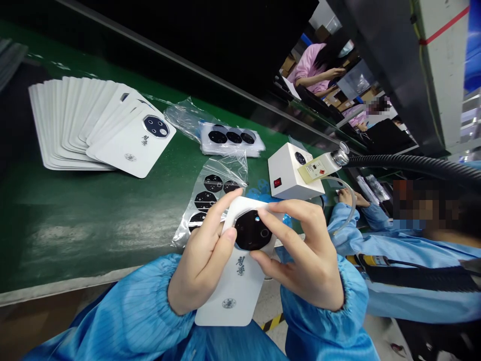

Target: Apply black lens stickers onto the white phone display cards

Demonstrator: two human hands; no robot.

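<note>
Both my hands grip a white phone back cover (pixel 235 281) with a black camera lens piece (pixel 252 229) set near its top. My left hand (pixel 201 260) wraps round the cover's left edge, thumb beside the lens piece. My right hand (pixel 308 255) holds the right edge, with index finger and thumb pinching at the lens piece. A clear bag of black lens pieces (pixel 210 193) lies on the green belt (pixel 93 210) just beyond my hands.
A fanned stack of white back covers (pixel 93 125) lies at the far left. A second bag of lens pieces (pixel 231 138) and a white box with a red switch (pixel 289 175) sit further back. A co-worker in blue sleeves (pixel 376 250) sits at right; a black hose (pixel 413 163) runs above.
</note>
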